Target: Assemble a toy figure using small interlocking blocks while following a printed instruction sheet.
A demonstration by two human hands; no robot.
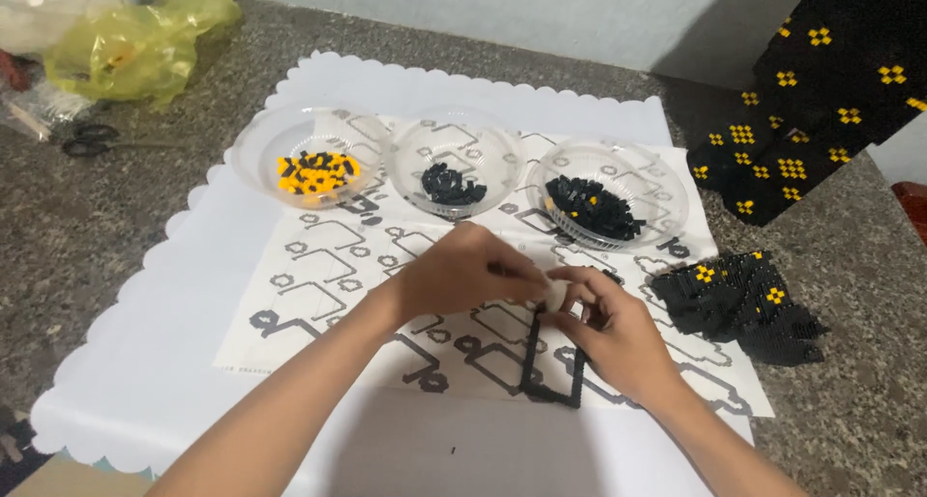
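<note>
**Two hands meet over a black brick frame**

The left hand (463, 270) and the right hand (606, 325) come together above a thin rectangular frame of small black bricks (552, 367), which lies flat on a white paper instruction sheet printed with black diagrams (328, 265). The left hand's fingers are curled, pinching toward a small white object (557, 292) held between both hands; what that object is cannot be told. The right hand is also closed around it, fingers bent, touching the top of the frame.

Beyond the hands stand three clear plastic bowls in a row: one with yellow and black bricks (314, 173), one with a small heap of black bricks (454, 183), one with a larger heap of black bricks (594, 207). To the right of the right hand, on the grey speckled stone surface (97, 227), sits a black brick-built block with yellow dots (739, 304). A white scalloped mat (145, 362) underlies the sheet. At far left lie black scissors (92, 142) and a yellow-green plastic bag (145, 48).
</note>
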